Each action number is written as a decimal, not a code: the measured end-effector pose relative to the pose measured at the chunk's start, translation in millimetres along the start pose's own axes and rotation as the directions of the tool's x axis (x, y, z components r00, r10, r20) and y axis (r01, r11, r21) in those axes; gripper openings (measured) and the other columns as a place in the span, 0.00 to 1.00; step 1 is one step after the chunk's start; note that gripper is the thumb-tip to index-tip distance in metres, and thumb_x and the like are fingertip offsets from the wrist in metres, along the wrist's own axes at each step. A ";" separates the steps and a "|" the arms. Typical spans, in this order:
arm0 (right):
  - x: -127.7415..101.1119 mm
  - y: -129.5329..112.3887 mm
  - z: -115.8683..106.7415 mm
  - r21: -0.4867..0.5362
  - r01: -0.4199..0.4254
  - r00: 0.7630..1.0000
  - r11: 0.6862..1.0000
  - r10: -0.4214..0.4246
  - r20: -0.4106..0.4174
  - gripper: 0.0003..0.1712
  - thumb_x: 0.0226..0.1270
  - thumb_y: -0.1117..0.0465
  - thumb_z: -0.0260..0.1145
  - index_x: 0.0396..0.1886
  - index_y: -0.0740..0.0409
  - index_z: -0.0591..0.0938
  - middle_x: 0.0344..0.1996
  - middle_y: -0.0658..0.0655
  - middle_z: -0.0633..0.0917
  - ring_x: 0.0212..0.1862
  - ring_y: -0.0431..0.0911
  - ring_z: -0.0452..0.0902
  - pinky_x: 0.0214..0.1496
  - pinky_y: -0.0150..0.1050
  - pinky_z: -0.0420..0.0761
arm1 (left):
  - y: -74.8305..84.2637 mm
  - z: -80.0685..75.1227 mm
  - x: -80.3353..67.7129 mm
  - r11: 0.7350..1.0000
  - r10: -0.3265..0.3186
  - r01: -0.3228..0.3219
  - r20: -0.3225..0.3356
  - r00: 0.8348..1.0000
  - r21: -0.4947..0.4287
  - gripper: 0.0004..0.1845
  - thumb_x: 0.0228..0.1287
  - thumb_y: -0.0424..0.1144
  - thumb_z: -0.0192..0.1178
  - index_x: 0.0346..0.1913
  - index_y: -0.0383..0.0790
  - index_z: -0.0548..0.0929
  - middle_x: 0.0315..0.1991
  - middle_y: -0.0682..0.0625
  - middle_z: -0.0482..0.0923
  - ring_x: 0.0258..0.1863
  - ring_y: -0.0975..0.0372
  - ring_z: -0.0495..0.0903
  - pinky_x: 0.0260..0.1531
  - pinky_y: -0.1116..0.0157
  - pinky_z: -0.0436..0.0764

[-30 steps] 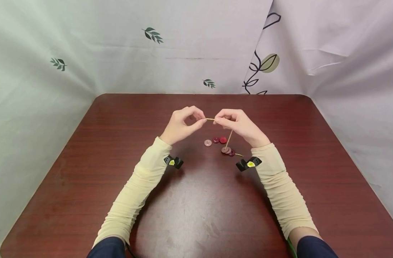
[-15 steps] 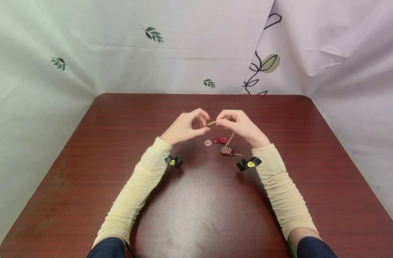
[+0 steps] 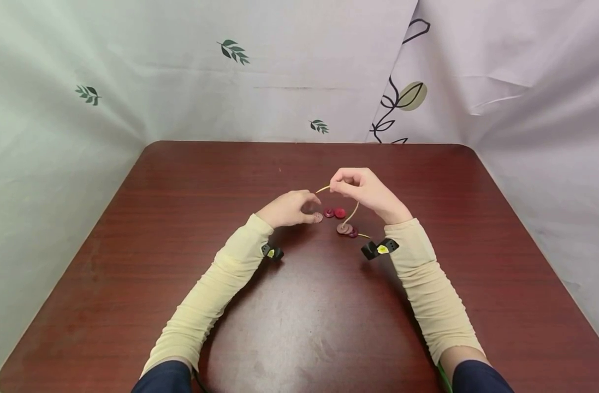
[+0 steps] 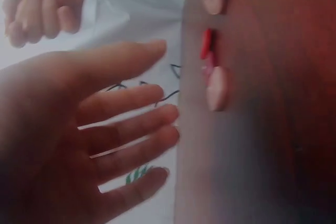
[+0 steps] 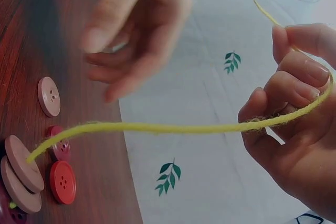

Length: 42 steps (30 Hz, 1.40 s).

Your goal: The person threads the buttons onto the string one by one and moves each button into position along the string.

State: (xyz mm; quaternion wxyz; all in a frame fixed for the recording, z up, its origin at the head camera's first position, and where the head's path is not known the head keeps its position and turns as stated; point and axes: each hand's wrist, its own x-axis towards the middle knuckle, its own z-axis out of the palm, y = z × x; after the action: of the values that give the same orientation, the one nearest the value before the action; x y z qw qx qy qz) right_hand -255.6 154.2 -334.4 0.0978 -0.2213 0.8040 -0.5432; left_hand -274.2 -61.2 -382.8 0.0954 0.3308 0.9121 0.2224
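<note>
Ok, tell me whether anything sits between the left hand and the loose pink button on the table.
Nothing visible does. The left hand is open just beside the loose pink button, with only bare table between them. The two red buttons lie beyond it, and the yarn pinched by the right hand runs clear, further right.

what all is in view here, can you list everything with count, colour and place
round plastic buttons, loose: three, one pale pink, one dark red, one bright red, in a row on the table between the hands
round plastic buttons, threaded: at least three, two pale pink and one dark maroon, stacked on the string, on the table
thin yarn string: one, yellow, running from the threaded stack up to the right hand
wooden table: one, reddish brown, under everything
cloth backdrop: white with leaf prints, behind and beside the table
left hand: low over the table, fingers at the pale pink loose button
right hand: raised, pinches the string
</note>
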 end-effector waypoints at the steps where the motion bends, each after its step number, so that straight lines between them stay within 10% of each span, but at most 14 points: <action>1: 0.0 -0.1 -0.2 -0.011 0.004 1.000 1.000 -0.004 0.003 0.07 0.68 0.62 0.62 0.37 0.64 0.81 0.25 0.42 0.82 0.33 0.39 0.76 0.40 0.32 0.76 | -0.4 2.4 0.5 1.000 0.000 0.000 0.017 1.000 0.018 0.21 0.60 0.46 0.66 0.54 0.40 0.81 0.42 0.47 0.80 0.42 0.57 0.79 0.48 0.60 0.78; 8: -0.5 0.7 -1.4 -0.072 0.029 0.999 0.997 -0.026 0.041 0.07 0.68 0.62 0.61 0.37 0.62 0.81 0.26 0.42 0.82 0.33 0.40 0.76 0.39 0.33 0.76 | 1.1 11.9 1.7 0.996 -0.012 0.003 0.103 0.995 0.086 0.23 0.59 0.44 0.68 0.57 0.42 0.82 0.38 0.47 0.77 0.39 0.58 0.77 0.44 0.63 0.76; 18: 0.3 2.0 -2.2 -0.091 0.033 0.997 0.995 -0.027 0.074 0.07 0.69 0.62 0.61 0.36 0.62 0.81 0.25 0.42 0.83 0.36 0.40 0.77 0.42 0.36 0.77 | 0.0 16.4 1.5 0.994 0.004 -0.011 0.059 0.998 0.113 0.04 0.62 0.39 0.64 0.37 0.44 0.83 0.32 0.50 0.73 0.33 0.60 0.74 0.36 0.66 0.72; 30: 0.9 3.0 -1.3 -0.127 0.037 0.995 0.991 -0.025 0.092 0.07 0.69 0.61 0.61 0.35 0.61 0.81 0.24 0.42 0.81 0.34 0.40 0.75 0.42 0.37 0.75 | -0.4 13.3 3.5 0.994 -0.058 0.050 0.082 0.995 0.093 0.07 0.56 0.37 0.65 0.36 0.39 0.80 0.33 0.50 0.76 0.33 0.61 0.75 0.38 0.66 0.75; 42: -1.6 1.2 -0.1 -0.163 0.053 0.994 0.985 -0.036 0.107 0.07 0.68 0.63 0.61 0.35 0.64 0.81 0.22 0.41 0.80 0.33 0.38 0.73 0.41 0.32 0.72 | -1.4 -0.1 -2.0 0.997 0.072 -0.072 0.070 0.995 -0.007 0.06 0.57 0.34 0.63 0.38 0.41 0.86 0.30 0.51 0.83 0.30 0.64 0.78 0.35 0.70 0.77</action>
State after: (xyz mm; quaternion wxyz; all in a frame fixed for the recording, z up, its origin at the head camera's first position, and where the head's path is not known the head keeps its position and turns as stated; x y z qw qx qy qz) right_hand -254.5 155.4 -335.5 0.1086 -0.2745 0.8350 -0.4643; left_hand -273.5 -63.5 -383.4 0.1199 0.3707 0.8953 0.2161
